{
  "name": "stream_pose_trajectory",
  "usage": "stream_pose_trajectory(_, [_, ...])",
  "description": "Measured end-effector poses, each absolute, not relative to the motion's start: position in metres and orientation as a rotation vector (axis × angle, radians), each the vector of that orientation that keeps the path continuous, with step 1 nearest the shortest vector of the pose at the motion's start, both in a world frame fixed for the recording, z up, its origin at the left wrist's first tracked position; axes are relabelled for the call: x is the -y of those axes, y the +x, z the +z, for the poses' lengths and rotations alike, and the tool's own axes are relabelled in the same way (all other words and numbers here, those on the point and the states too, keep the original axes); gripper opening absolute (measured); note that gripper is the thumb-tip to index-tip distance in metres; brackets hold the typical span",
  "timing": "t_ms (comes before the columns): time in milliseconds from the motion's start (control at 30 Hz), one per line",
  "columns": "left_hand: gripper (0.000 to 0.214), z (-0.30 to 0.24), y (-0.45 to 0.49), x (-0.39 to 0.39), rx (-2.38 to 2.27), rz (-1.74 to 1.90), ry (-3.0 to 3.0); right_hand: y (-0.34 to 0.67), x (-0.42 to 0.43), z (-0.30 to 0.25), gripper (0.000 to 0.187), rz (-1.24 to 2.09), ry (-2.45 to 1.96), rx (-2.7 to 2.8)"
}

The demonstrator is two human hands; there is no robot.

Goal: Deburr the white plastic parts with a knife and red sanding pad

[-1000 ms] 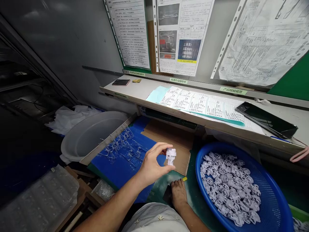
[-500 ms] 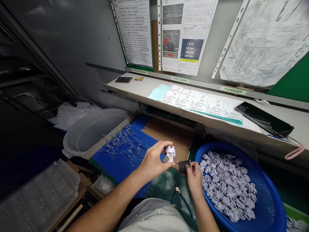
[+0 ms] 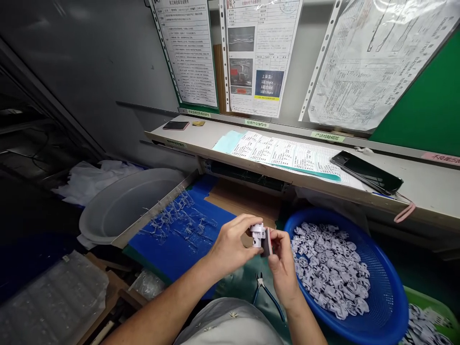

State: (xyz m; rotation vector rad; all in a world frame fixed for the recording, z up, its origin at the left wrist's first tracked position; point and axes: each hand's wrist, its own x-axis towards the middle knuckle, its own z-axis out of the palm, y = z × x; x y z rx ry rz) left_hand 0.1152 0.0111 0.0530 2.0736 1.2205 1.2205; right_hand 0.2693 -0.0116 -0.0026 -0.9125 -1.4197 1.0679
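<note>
Left hand (image 3: 233,242), beside a grey plastic tub (image 3: 122,206), pinches a white plastic part (image 3: 258,235) above a blue mat (image 3: 161,254) strewn with clear sprues (image 3: 179,223), while the right hand (image 3: 283,263) grips a dark pad (image 3: 266,242) against it, over blue-handled pliers (image 3: 268,297), left of a blue mesh basket (image 3: 402,297).

Right hand (image 3: 283,266) moved in; dark pad (image 3: 266,242) now touching white plastic part (image 3: 257,235)

Bare left hand (image 3: 233,244), bare right hand (image 3: 283,268), white flower-embroidered garment (image 3: 230,322)

Plastic parts (image 3: 328,270) in basket (image 3: 403,306), R of mat (image 3: 158,251); phone (image 3: 366,172) on shelf (image 3: 424,194) behind
</note>
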Motion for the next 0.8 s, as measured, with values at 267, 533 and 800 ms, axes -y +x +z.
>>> stream_pose_trajectory(267, [0.062, 0.054, 0.118, -0.011, -1.288, 1.215, 2.026, 0.285, 0.001, 0.020, 0.030, 1.071, -1.136, 1.306])
stream_pose_trajectory(533, [0.057, 0.057, 0.115, -0.011, -1.045, 1.204, 1.727, 0.307, -0.022, 0.038, 0.038, 0.217, -1.268, 1.726])
stream_pose_trajectory(800, [0.060, 0.059, 0.116, -0.013, -1.005, 1.231, 1.501, 0.312, -0.034, 0.055, 0.042, 0.127, -1.264, 1.878])
